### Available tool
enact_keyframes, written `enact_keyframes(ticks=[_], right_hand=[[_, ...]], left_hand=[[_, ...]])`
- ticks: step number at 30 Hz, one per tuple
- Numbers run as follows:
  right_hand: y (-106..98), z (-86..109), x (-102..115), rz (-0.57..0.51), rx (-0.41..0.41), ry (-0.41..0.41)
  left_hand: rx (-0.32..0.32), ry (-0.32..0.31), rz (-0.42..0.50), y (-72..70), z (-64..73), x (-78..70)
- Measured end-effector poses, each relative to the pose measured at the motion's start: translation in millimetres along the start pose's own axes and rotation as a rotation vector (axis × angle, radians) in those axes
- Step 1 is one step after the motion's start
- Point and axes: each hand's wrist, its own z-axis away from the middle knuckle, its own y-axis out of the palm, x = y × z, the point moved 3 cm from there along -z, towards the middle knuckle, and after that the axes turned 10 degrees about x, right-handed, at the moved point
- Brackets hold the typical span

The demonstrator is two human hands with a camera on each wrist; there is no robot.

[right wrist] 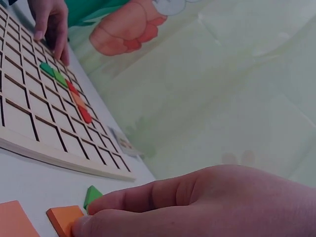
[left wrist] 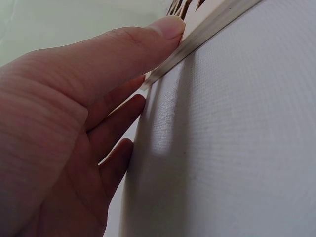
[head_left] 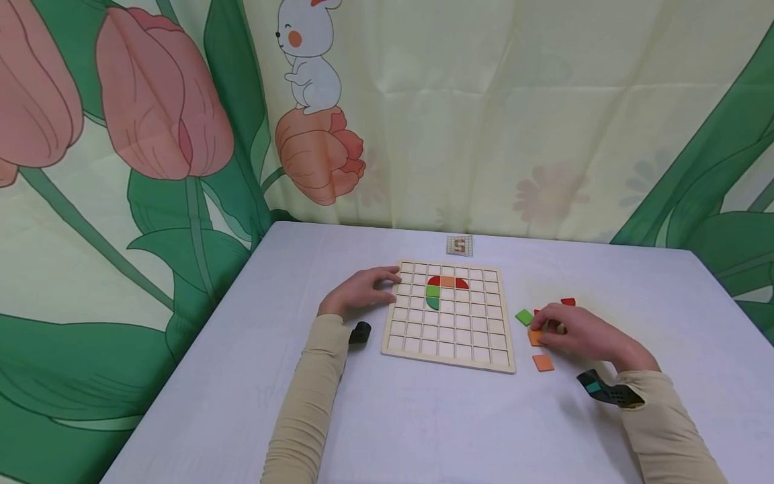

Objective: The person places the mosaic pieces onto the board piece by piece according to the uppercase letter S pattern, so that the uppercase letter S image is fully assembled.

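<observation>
A wooden grid board [head_left: 447, 363] lies on the table. Set in its upper cells are two red rounded pieces [head_left: 462, 284], an orange square [head_left: 448, 281], a light green square [head_left: 433, 291] and a dark green rounded piece [head_left: 433, 303]. My left hand [head_left: 361, 289] rests at the board's left edge, thumb touching the rim and fingers loosely extended. Right of the board, my right hand [head_left: 583, 333] pinches an orange square tile [right wrist: 64, 219] between thumb and index finger, low over the table. A green tile [head_left: 524, 317] lies just beyond the fingertips.
Another orange tile [head_left: 543, 363] lies nearer the front. A red piece [head_left: 568, 302] is behind my right hand, which partly covers other pieces. A small pattern card [head_left: 459, 245] lies beyond the board. A printed curtain [head_left: 447, 134] hangs behind the table.
</observation>
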Motion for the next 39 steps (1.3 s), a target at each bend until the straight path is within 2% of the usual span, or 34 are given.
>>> enact_keyframes(ticks=[10,14,18,23,26,30,39], right_hand=[[1,2.2,-1,-0.019,0.028,-0.050],[1,1.0,-1,-0.014,0.023,-0.029],[0,0.9,1,0.012,-0.027,-0.008],[-2,-1.5,8,0.031,-0.132,-0.043],[-2,-6.8,14,0.026,-0.166,-0.071],[1,-19.3,26,0.007,-0.170,-0.074],[11,-57.1,58,0.031,-0.080,-0.080]], left_hand=[[-0.010,0.002,0.023,0.6,1.4,-0.3],[-0.011,-0.005,0.029,0.9,2.1,-0.7],[-0.009,-0.006,0.022,1.1,1.6,-0.2],[-0.007,-0.007,0.013,1.0,-0.1,0.7],[-0.006,-0.005,0.009,0.6,-0.5,0.4],[-0.007,-0.005,0.009,0.1,-0.7,0.4],[-0.002,-0.012,0.006,0.3,0.5,-0.7]])
